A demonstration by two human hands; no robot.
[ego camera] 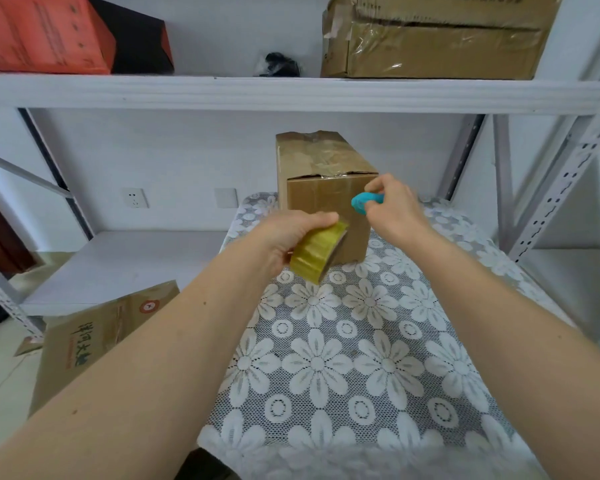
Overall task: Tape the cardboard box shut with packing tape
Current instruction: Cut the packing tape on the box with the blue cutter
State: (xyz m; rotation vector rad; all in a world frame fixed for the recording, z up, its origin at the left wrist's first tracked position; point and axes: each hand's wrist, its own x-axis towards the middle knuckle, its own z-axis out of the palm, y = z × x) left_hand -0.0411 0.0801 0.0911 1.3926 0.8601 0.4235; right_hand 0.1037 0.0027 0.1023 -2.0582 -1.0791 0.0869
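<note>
White lace-flower tablecloth (361, 358) between grey metal shelving (291, 93), cardboard box (326, 199) standing at its far end. Left hand (288, 237) wraps the yellowish tape roll (317, 252) against the box's near face; right hand (392, 209) pinches a turquoise cutter (362, 202) beside it.

Bare forearms, apparently sleeveless; unadorned hands (284, 237).

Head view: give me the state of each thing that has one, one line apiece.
cardboard box: upright on the lace cloth, top flaps down, glossy tape across the top.
tape roll: lifted off the table, gripped in the left hand.
blue tool: held in the right hand against the box front; blade not visible.
</note>
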